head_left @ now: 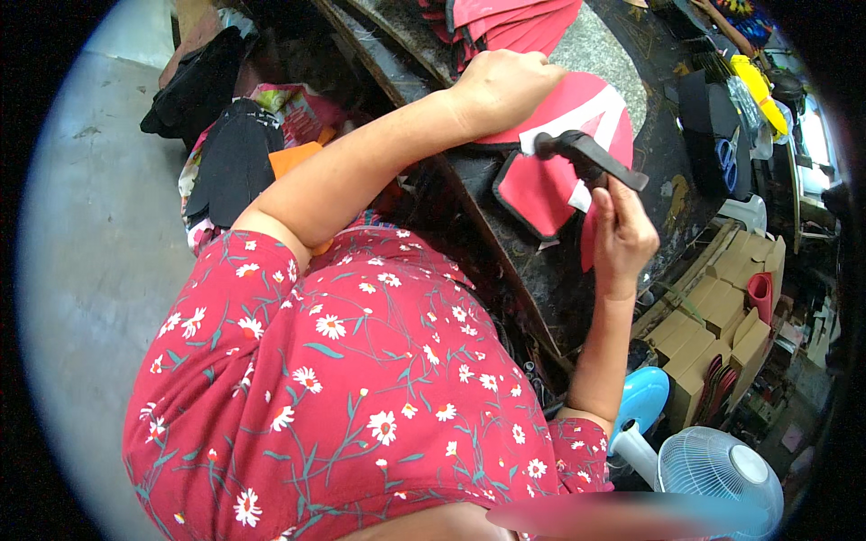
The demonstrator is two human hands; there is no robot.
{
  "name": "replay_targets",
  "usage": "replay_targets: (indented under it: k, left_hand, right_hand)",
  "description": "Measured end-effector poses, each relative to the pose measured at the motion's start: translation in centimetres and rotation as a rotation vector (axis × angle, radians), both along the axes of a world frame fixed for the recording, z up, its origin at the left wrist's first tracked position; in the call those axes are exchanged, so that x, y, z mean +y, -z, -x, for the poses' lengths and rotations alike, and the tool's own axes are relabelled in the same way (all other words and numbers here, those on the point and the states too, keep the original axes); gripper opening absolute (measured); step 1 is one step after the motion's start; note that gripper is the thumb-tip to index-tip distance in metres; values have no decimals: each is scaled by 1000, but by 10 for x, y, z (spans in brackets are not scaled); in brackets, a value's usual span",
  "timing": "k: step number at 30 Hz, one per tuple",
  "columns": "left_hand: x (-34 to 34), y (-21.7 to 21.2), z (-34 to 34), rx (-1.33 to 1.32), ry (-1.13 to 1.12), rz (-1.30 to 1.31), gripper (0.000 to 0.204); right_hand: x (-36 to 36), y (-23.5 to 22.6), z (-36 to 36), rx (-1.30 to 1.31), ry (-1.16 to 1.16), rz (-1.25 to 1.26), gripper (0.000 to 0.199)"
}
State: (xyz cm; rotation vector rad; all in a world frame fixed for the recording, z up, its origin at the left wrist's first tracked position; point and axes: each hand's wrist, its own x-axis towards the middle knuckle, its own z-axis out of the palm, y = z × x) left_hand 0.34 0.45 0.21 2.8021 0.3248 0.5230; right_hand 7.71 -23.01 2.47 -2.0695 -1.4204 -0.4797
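My right hand (624, 236) grips a hammer (591, 160) with a dark head, held just over a red piece with white stripes (595, 95). The piece looks like cut leather or fabric, and a dark trim runs along part of its edge. It lies on the dark worktop (672, 194). My left hand (510, 95) rests at the piece's left side, with its fingers curled down onto it and the fingertips hidden. Just beyond that hand, more red pieces (532, 27) lie overlapped in a pile.
A grey stone slab (618, 50) lies under the far side. To the right are blue-handled scissors (727, 164), a yellow item (758, 90), cardboard boxes (713, 311) and a fan (713, 478). Black fabric pieces (230, 158) hang at the left.
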Motion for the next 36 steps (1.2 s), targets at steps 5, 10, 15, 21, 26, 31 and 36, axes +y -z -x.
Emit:
replay_targets:
  k: [5, 10, 15, 21, 26, 31, 36]
  left_hand:
    - [-2, -1, 1, 33, -19, -1, 38]
    - [-1, 4, 1, -57, -11, 34, 32]
    - [0, 12, -1, -263, -39, 93, 25]
    - [-5, 14, -1, -220, -136, 7, 32]
    - [-4, 15, -2, -299, -90, -31, 20]
    - [-6, 13, -2, -290, -106, 2, 20]
    - [-8, 7, 2, -255, -110, 43, 27]
  right_hand:
    - [-7, -25, -42, -42, 297, 7, 30]
    - [19, -9, -58, 106, 494, 129, 33]
    - [18, -22, -63, 182, 415, 134, 34]
    - [-8, -15, -34, 275, 326, -3, 31]
    - [-36, -21, -18, 78, 330, 176, 28]
    - [-44, -18, -2, 429, 357, -207, 26]
    - [-47, -24, 5, 77, 264, 117, 27]
